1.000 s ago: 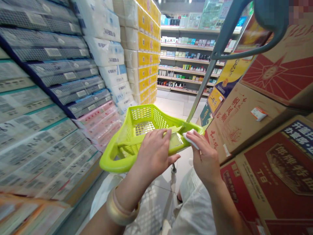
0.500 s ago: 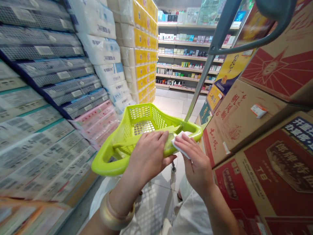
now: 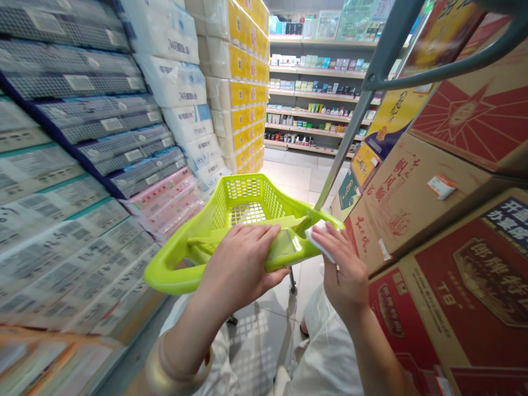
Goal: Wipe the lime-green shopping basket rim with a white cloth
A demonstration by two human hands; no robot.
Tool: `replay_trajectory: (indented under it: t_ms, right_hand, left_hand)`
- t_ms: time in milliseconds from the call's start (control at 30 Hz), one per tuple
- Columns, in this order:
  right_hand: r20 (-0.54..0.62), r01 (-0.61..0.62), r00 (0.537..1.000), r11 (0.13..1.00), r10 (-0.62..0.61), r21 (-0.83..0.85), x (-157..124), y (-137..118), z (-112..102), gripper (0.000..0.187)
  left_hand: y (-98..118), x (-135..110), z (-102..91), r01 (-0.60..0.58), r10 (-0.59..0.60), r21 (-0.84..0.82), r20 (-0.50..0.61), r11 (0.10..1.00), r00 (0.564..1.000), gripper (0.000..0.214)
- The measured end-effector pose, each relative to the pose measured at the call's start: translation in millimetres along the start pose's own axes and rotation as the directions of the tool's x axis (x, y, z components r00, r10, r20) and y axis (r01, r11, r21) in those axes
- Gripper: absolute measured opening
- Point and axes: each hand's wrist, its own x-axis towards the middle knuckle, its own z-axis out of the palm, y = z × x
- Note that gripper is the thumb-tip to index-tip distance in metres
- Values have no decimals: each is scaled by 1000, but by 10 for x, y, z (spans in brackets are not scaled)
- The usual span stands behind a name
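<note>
A lime-green shopping trolley (image 3: 173,279) with a perforated basket stands in front of me. My left hand (image 3: 241,261) is closed over the middle of its front handle bar, thumb below. My right hand (image 3: 345,269) presses a folded white wipe (image 3: 319,241) against the right end of that bar, the fingers lying over the wipe. Between the two hands a clear, shiny panel (image 3: 286,243) shows on the handle. Floor shows through the mesh of the basket.
Packs of paper goods (image 3: 181,82) are stacked along the left. Cardboard cartons (image 3: 449,286) rise close on the right. A grey pole (image 3: 346,143) with a curved grey handle stands beside the trolley. Shelves of small boxes (image 3: 322,88) line the back.
My right hand has slid the wipe rightwards along the handle bar, uncovering more of the clear panel. My left hand keeps its hold, and appears slightly further left in view.
</note>
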Motion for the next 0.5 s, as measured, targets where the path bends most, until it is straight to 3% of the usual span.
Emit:
replay_trajectory:
  t_ms: [100, 300, 500]
  right_hand:
    - [-93, -74, 993, 997, 70, -39, -5, 32, -15, 38]
    - [84, 74, 994, 997, -76, 25, -60, -108, 8, 43]
    - [-142, -92, 986, 994, 84, -52, -61, 14, -30, 35]
  left_hand:
    - [-20, -24, -5, 9, -9, 9, -12, 1000, 1000, 58]
    - [-49, -57, -26, 14, -14, 6, -19, 1000, 1000, 62]
    - [-66, -71, -43, 5, -5, 3, -20, 1000, 1000, 63]
